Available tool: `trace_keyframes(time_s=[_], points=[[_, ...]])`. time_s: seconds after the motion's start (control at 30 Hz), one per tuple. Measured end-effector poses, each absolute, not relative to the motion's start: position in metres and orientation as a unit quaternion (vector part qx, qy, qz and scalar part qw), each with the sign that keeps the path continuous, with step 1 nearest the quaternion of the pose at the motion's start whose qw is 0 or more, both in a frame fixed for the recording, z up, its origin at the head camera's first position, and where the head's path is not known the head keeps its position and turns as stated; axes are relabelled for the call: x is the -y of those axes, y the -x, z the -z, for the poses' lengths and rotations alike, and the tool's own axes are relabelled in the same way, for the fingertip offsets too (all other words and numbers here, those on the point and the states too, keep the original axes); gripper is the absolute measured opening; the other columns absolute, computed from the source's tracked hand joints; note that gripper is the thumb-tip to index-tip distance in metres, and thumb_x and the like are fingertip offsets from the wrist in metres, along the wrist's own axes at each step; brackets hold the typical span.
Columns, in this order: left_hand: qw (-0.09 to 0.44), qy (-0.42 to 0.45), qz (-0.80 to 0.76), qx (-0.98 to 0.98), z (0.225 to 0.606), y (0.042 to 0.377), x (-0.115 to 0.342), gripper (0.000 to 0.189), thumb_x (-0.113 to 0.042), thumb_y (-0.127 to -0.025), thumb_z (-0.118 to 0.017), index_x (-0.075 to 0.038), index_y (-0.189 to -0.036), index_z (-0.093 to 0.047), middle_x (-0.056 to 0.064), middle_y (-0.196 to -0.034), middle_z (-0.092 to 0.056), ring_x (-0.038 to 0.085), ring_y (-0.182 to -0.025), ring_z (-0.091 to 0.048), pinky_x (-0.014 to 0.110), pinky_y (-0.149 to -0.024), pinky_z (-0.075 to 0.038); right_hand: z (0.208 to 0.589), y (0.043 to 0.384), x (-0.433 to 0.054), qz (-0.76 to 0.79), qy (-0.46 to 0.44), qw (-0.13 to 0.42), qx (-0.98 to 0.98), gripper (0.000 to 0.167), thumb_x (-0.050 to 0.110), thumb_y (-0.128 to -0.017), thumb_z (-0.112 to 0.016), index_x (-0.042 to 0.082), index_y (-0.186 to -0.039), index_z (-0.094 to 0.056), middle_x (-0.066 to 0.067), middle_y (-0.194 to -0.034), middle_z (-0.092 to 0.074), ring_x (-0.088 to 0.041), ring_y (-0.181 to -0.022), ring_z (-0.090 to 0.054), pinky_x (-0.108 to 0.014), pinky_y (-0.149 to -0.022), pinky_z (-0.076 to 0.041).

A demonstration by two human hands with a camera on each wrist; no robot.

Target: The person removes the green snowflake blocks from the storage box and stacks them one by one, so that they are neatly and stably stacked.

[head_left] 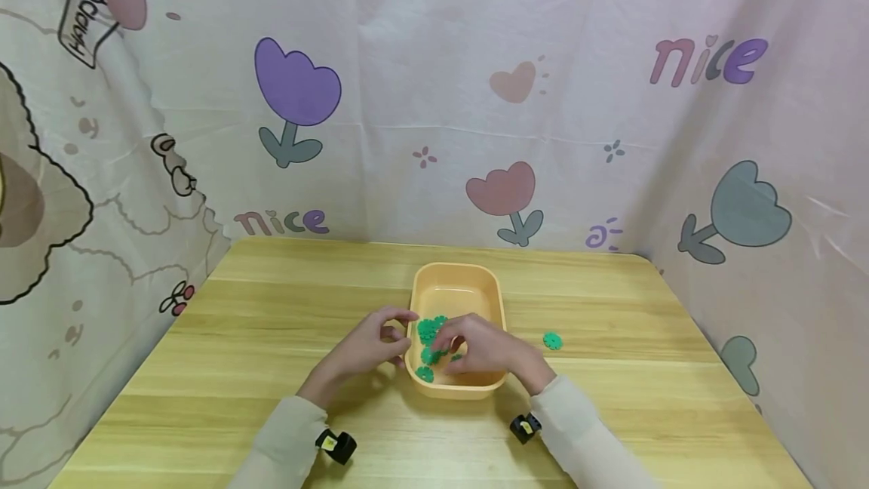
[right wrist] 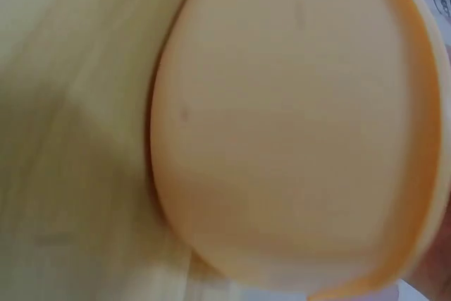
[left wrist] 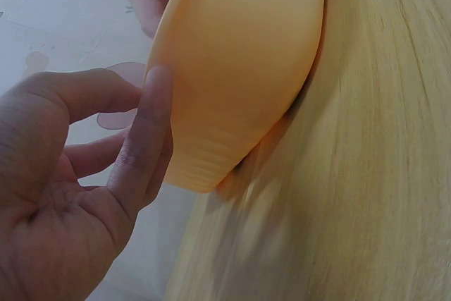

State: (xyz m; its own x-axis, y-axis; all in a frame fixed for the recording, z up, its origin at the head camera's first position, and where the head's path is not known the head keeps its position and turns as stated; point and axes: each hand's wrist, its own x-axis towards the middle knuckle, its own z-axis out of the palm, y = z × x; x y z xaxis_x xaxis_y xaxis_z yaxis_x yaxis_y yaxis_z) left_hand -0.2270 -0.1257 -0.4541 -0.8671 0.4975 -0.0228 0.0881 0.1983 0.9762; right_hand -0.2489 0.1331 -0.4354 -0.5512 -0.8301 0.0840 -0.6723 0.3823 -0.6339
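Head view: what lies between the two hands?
Between the left hand and right hand, the head view shows part of the tray, with green pieces in it.

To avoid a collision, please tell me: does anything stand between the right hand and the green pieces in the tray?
Nothing visible does: the right hand reaches into the open tray, directly at the green pieces.

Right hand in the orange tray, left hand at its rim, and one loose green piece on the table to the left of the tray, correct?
The side is wrong: the head view shows the loose green piece on the table to the right of the orange tray. The right hand in the tray and left hand at its rim stand as you said.
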Motion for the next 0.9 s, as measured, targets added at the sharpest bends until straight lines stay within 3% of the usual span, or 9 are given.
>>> trace_keyframes(time_s=[0.13, 0.47, 0.7, 0.9], points=[[0.167, -0.195, -0.602, -0.756, 0.454, 0.227, 0.127, 0.050, -0.002, -0.100, -0.060, 0.009, -0.146, -0.045, 0.031, -0.140, -0.044, 0.022, -0.089, -0.067, 0.038, -0.073, -0.068, 0.437, 0.248, -0.121, 0.299, 0.470, 0.139, -0.819, 0.022, 0.004, -0.086, -0.081, 0.002, -0.108, -0.077, -0.011, -0.108, -0.076, -0.022, -0.096, -0.074, -0.027, -0.085, -0.065], [0.164, -0.200, -0.600, -0.757, 0.454, 0.228, 0.127, 0.050, 0.000, -0.099, -0.060, 0.010, -0.145, -0.045, 0.032, -0.140, -0.043, 0.021, -0.086, -0.066, 0.043, -0.074, -0.068, 0.444, 0.248, -0.104, 0.253, 0.507, 0.116, -0.816, 0.024, -0.005, -0.081, -0.080, 0.003, -0.104, -0.078, -0.008, -0.105, -0.078, -0.020, -0.093, -0.072, -0.014, -0.080, -0.060], [0.164, -0.195, -0.597, -0.761, 0.455, 0.227, 0.127, 0.050, -0.001, -0.099, -0.061, 0.008, -0.146, -0.046, 0.031, -0.139, -0.043, 0.019, -0.083, -0.066, 0.041, -0.072, -0.068, 0.449, 0.248, -0.099, 0.211, 0.504, 0.114, -0.830, 0.023, -0.002, -0.082, -0.082, 0.010, -0.102, -0.081, -0.001, -0.097, -0.077, -0.008, -0.087, -0.062, -0.008, -0.076, -0.051], [0.163, -0.197, -0.595, -0.762, 0.456, 0.228, 0.127, 0.049, -0.002, -0.100, -0.060, 0.007, -0.145, -0.047, 0.031, -0.141, -0.043, 0.020, -0.087, -0.066, 0.040, -0.073, -0.068, 0.448, 0.247, -0.101, 0.205, 0.499, 0.116, -0.834, 0.021, 0.000, -0.082, -0.083, 0.010, -0.101, -0.081, -0.002, -0.096, -0.073, -0.011, -0.087, -0.060, -0.012, -0.073, -0.051]])
